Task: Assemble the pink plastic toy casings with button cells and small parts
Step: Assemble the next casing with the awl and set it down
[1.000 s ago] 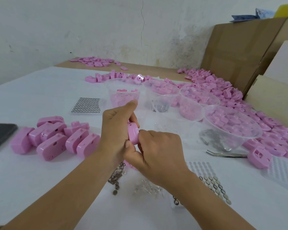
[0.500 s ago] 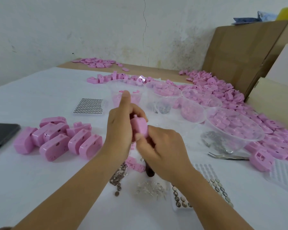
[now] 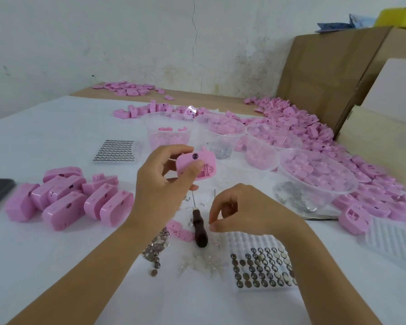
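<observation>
left hand (image 3: 159, 186) grips the casing (image 3: 192, 168); right hand (image 3: 244, 209) has left it, curled on i can't tell what, likely fetching parts.

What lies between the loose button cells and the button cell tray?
A scatter of small clear parts on the white table, seen in the head view.

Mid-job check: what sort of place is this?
Probably a small hand-assembly workshop: heaps of identical pink casings on the table, clear plastic bowls of sorted parts, rows of button cells, and cardboard cartons against a bare wall.
</observation>
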{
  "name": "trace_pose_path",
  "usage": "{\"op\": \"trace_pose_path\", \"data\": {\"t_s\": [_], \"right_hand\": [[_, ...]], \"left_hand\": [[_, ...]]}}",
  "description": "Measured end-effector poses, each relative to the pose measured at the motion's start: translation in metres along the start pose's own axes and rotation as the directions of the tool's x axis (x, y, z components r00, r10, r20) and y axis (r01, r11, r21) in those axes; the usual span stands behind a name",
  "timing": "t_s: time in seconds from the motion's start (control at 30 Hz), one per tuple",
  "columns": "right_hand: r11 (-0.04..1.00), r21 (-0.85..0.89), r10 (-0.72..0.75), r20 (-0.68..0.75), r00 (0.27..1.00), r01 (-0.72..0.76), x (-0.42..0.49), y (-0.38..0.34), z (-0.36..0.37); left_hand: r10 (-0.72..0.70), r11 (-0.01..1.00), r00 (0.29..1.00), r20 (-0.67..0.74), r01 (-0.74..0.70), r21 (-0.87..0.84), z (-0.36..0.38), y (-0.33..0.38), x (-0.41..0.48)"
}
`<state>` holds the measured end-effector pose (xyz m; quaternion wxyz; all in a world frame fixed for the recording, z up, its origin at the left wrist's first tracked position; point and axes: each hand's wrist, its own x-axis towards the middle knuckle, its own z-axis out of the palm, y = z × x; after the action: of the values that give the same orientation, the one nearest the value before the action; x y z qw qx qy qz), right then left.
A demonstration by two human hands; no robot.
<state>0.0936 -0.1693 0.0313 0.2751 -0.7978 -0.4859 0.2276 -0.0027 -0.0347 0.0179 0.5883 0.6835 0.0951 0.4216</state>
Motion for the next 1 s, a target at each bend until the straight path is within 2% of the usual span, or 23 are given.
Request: {"op": "trace_pose_path", "data": {"t_s": [0.17, 0.3, 0.5, 0.73, 0.9, 1.0], "right_hand": [[0.993, -0.115, 0.036, 0.161, 0.986, -0.017, -0.004, -0.004, 0.005], [0.980, -0.201, 0.046, 0.181, 0.982, -0.009, -0.004, -0.009, 0.013], [0.988, -0.151, 0.008, 0.199, 0.980, 0.023, -0.005, -0.010, 0.013], [0.999, 0.046, 0.008, 0.114, 0.993, -0.013, -0.001, -0.003, 0.004], [0.999, -0.001, 0.046, 0.121, 0.992, -0.046, 0.000, -0.001, 0.009], [0.997, 0.003, 0.078, -0.036, 0.996, -0.078, 0.001, 0.003, 0.002]], "left_hand": [[0.043, 0.999, 0.998, 0.051, -0.045, 0.027, 0.001, -0.005, -0.002], [0.036, 0.998, 0.995, 0.090, -0.041, 0.045, 0.001, -0.007, -0.003], [-0.005, 1.000, 0.996, 0.091, 0.003, 0.014, -0.001, -0.007, -0.004], [-0.097, 0.986, 0.988, 0.119, 0.112, -0.124, -0.001, -0.006, -0.003], [-0.116, 0.980, 0.987, 0.114, 0.132, -0.147, 0.001, -0.005, -0.003], [-0.110, 0.977, 0.989, 0.100, 0.126, -0.170, 0.000, -0.004, -0.002]]}}
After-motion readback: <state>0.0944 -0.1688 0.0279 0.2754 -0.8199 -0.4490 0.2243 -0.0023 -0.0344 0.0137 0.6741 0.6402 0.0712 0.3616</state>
